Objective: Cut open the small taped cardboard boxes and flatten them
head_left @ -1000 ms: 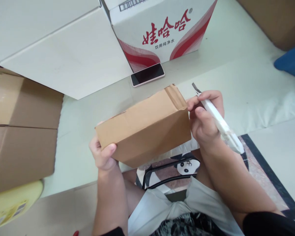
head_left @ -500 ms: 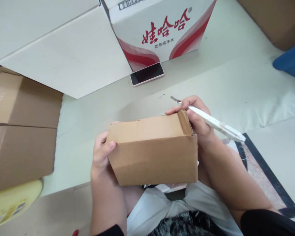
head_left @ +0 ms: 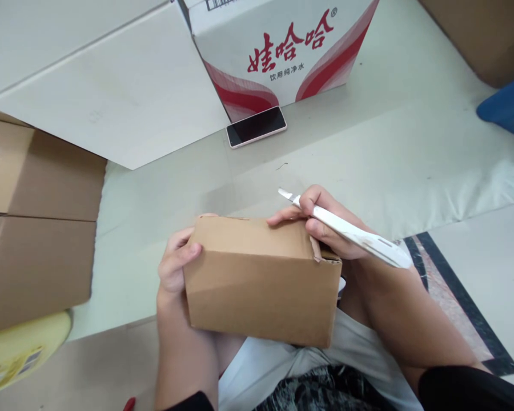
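A small brown cardboard box [head_left: 261,297] is held up over my lap, its long side facing me. My left hand [head_left: 177,260] grips its left end, thumb on the near edge and the other fingers mostly hidden behind. Between the fingers of my right hand [head_left: 321,220] is a white utility knife [head_left: 351,231], blade out and pointing up to the left, clear of the cardboard. That same hand rests at the box's upper right corner, its fingers on the top face by a folded flap, where the end looks partly open.
On the pale green table cover [head_left: 389,154] lies a phone [head_left: 256,127], against a white and red carton [head_left: 282,57]. A white box [head_left: 111,108] and brown cartons [head_left: 51,245] stand left, near a yellow container [head_left: 25,354]. Toward the right is a blue object [head_left: 508,105].
The box has come down toward my lap and turned, its right end lower. My right hand has moved left onto the top face and flap, carrying the knife.
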Available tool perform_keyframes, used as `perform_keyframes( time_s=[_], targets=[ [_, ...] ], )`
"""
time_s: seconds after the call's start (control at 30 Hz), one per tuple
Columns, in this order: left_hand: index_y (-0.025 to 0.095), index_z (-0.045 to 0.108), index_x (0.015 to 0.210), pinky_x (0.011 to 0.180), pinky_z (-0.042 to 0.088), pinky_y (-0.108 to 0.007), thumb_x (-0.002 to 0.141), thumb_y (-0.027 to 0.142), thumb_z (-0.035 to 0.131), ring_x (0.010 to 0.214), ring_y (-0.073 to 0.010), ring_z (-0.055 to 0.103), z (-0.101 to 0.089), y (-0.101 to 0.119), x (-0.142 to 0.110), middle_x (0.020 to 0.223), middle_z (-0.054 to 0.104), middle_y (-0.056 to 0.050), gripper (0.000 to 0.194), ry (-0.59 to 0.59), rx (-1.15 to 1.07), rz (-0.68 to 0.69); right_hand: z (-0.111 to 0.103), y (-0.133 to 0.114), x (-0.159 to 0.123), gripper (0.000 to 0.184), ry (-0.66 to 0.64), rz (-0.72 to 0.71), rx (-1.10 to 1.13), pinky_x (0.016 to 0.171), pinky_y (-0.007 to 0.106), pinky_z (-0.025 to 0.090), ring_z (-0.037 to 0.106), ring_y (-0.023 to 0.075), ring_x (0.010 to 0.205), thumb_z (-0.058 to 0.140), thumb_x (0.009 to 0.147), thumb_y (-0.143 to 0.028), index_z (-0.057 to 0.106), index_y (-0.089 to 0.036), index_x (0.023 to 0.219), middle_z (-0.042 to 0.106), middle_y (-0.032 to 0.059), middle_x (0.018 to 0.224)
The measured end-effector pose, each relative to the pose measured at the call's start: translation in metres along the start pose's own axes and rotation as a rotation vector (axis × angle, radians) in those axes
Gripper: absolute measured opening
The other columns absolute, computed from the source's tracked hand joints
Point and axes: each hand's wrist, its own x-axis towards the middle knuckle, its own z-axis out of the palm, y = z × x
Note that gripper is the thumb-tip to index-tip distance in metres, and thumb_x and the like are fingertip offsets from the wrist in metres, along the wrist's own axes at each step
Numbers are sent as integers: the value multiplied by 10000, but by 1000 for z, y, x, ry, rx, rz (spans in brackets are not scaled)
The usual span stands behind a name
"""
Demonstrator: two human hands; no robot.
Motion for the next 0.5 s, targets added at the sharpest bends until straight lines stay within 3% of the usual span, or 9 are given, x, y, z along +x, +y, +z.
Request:
perform_keyframes(
  time_s=[0.13,0.27,0.37,0.5],
  targets=[
    [128,849,882,660,528,-340,576,524,928,899,-327,741,9,6,-3,1030,769,-154,507,35,-40,-93,1,7,-4,234,134,-98,12,883,372,562,772,191,1066,629,1064,-451,461,-288,1076,818,51,1139],
    [134,827,904,770,545,-377,610,539,912,1026,-371,724,12,8,-4,1011,768,-149,508,28,-35,-116,1,8,-6,211,195,-127,-54,815,372,549,755,198,969,630,1059,-443,481,-294,1078,813,36,1087],
    [143,812,876,773,537,-376,569,559,911,1063,-382,708,13,7,-4,1063,763,-150,527,59,-27,-131,5,7,-4,212,271,-157,-84,734,341,533,741,180,878,643,1048,-444,493,-296,1061,810,18,1024],
    [158,818,998,749,545,-365,568,573,899,1085,-373,687,18,10,-6,1135,745,-154,603,51,-34,-189,9,6,1,270,442,-217,-102,620,304,496,703,153,716,672,1020,-485,486,-291,996,798,-13,893]
  ],
)
